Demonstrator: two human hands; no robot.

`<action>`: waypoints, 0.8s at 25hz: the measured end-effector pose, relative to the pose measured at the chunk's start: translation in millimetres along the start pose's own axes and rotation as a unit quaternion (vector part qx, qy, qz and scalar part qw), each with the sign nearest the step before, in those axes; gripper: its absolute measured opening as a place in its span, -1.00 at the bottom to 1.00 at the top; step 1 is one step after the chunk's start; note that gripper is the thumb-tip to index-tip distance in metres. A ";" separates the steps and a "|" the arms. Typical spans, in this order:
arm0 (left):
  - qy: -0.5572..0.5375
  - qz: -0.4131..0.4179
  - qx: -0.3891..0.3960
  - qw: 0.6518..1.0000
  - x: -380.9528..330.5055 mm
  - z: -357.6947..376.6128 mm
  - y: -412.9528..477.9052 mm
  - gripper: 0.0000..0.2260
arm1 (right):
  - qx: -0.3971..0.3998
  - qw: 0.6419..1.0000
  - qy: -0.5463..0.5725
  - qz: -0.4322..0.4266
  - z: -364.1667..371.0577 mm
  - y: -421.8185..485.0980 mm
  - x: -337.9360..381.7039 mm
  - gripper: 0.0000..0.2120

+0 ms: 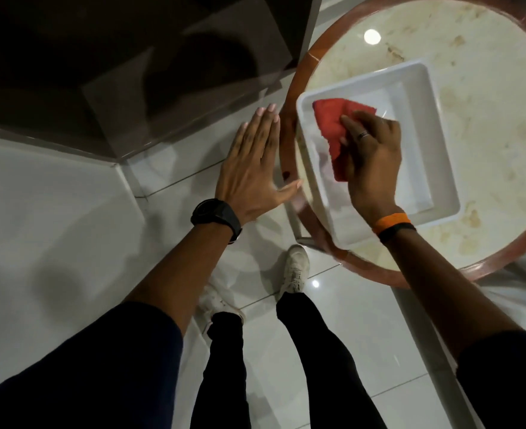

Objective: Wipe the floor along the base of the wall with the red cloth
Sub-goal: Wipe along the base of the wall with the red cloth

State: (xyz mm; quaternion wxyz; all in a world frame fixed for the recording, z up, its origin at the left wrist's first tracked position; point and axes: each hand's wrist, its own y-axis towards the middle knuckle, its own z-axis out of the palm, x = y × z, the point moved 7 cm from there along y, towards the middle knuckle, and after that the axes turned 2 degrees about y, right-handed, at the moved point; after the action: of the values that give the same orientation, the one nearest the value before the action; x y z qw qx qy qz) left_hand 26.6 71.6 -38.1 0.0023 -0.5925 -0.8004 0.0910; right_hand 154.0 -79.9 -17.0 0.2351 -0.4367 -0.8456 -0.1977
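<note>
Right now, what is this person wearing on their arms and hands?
The left hand is bare, with a black watch at the wrist. The right hand has a banded ring and orange and black wristbands. Both dark sleeves are pushed up.

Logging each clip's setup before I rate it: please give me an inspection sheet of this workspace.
Surface: round table, pale marbled top with brownish stains, reddish rim; glossy white floor tiles below.
Job's things: red cloth, crumpled, inside a white tray on the table; floor wiping not begun.
Clutter: white folded sheet lying in the tray.
Grippers: right hand closed on the red cloth; left hand open, fingers spread, beside the table rim.
Cables: nothing seen.
Surroundings: dark glossy wall meeting the floor at upper left; the person's white shoes on the tiles.
</note>
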 end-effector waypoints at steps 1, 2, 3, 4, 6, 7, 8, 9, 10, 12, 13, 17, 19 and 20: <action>0.016 -0.009 0.007 1.000 17.5 0.6 -10.9 -0.01 | -0.020 0.999 0.035 -0.006 -7.4 -4.8 21.7 -0.66; 0.033 -0.017 0.014 0.999 36.8 3.4 -24.2 -0.01 | -0.036 0.997 0.059 -0.019 -10.5 -12.4 45.8 -0.68; 0.045 -0.024 0.023 0.998 56.3 7.4 -38.6 -0.01 | -0.047 0.996 0.068 -0.034 -9.1 -22.4 68.9 -0.70; 0.052 -0.030 0.034 0.998 76.3 12.9 -54.8 -0.02 | -0.043 0.995 0.077 -0.049 -0.9 -34.1 90.0 -0.71; 0.076 -0.044 0.068 0.994 123.8 31.5 -93.8 -0.01 | 0.003 0.992 0.110 -0.065 45.6 -61.8 127.3 -0.70; 0.085 -0.049 0.097 0.990 148.6 46.1 -115.4 -0.01 | 0.033 0.990 0.122 -0.064 78.7 -77.3 140.3 -0.70; 0.089 -0.058 0.133 0.985 174.3 64.1 -136.6 0.00 | 0.063 0.988 0.129 -0.055 116.2 -93.8 147.5 -0.70; 0.092 -0.073 0.175 0.978 201.3 86.6 -155.9 0.00 | 0.093 0.986 0.134 -0.040 158.2 -109.9 151.1 -0.70; 0.101 -0.090 0.223 0.965 228.0 112.9 -174.9 0.00 | 0.125 0.982 0.140 -0.019 203.6 -126.2 150.6 -0.70; 0.126 -0.108 0.319 0.933 268.1 165.1 -205.6 0.01 | 0.170 0.975 0.143 0.028 288.9 -159.9 139.9 -0.68; 0.144 -0.109 0.362 0.915 285.0 194.3 -219.2 0.01 | 0.193 0.968 0.151 0.050 334.4 -177.9 134.3 -0.67; 0.232 -0.076 0.480 0.843 329.6 301.8 -246.2 0.02 | 0.310 0.919 0.206 0.133 501.1 -242.1 111.7 -0.66; 0.264 -0.072 0.507 0.818 345.7 331.1 -245.3 0.03 | 0.352 0.895 0.222 0.162 565.8 -267.2 106.7 -0.62; 0.278 -0.074 0.513 0.809 353.2 341.4 -242.0 0.04 | 0.364 0.878 0.248 0.185 591.1 -276.4 106.2 -0.61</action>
State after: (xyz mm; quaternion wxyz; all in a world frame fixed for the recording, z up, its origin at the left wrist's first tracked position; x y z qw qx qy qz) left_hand -346.1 289.9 -374.6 0.5345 -0.4443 -0.6442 0.3192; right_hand -262.7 158.2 -471.8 0.6116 -0.4055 -0.6758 0.0699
